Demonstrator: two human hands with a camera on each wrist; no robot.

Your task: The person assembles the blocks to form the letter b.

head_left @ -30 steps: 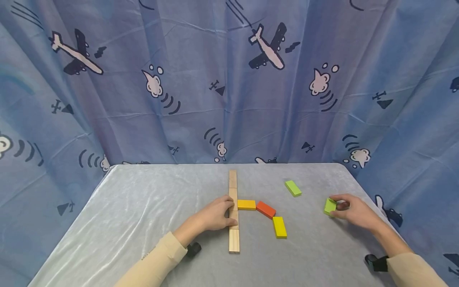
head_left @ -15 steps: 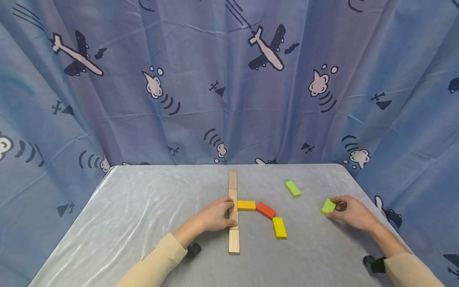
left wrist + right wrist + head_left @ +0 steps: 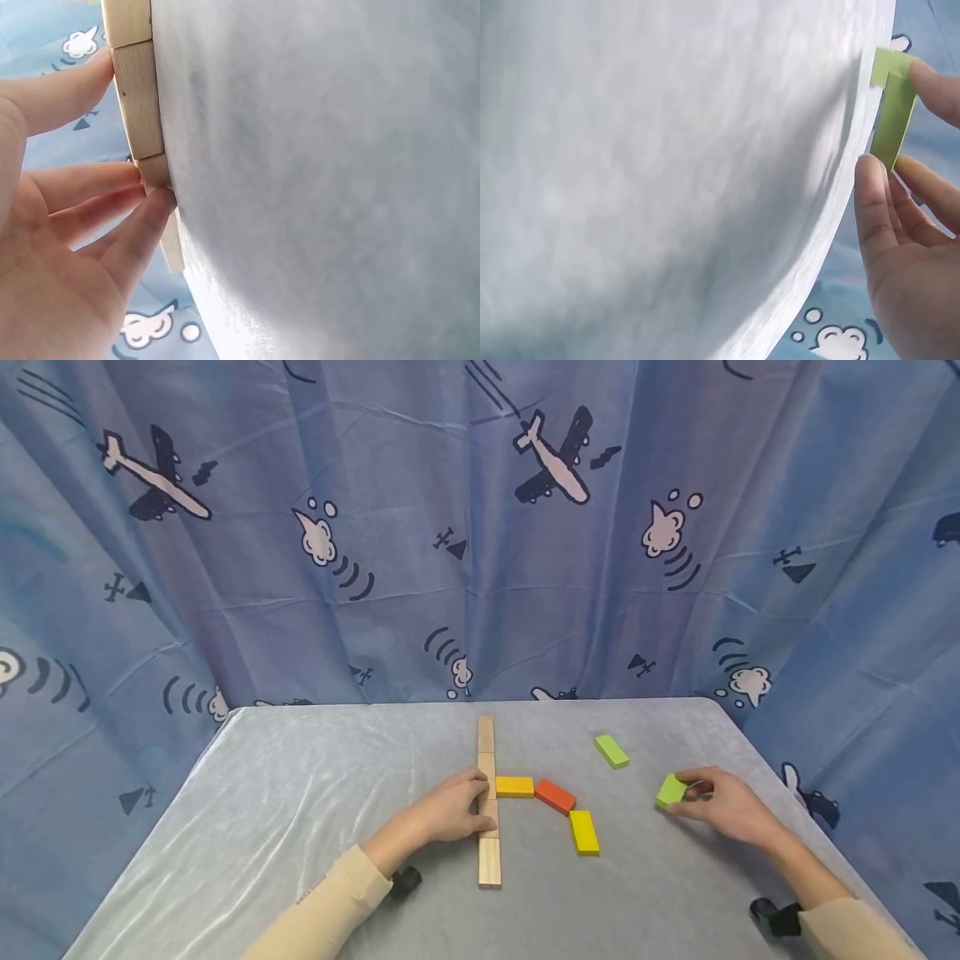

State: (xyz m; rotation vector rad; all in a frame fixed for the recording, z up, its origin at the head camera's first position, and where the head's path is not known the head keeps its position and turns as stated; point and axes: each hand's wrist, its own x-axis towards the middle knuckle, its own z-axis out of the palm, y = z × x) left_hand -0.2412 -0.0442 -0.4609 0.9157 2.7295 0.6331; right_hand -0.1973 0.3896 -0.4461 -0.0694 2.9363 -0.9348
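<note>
On the cloth-covered table, several plain wooden blocks (image 3: pixel 490 863) lie end to end in a straight row away from the person. The left hand (image 3: pixel 452 807) rests at the row's left side; in the left wrist view its thumb and fingertips touch the wooden blocks (image 3: pixel 139 97), spread along them. Between thumb and fingers, the right hand (image 3: pixel 727 806) pinches a green block (image 3: pixel 671 791) at the right of the table. The right wrist view shows that green block (image 3: pixel 894 124) tilted, held at its two ends.
From the row's right side, an orange-yellow block (image 3: pixel 514 787), a red block (image 3: pixel 555 796) and a yellow block (image 3: pixel 584 832) form a bending line. Another green block (image 3: pixel 612 751) lies farther back. A patterned curtain (image 3: pixel 375 527) hangs behind the table (image 3: pixel 300 760).
The right hand has moved left with the green block, which has turned slightly. The left hand stays at the wooden row.
</note>
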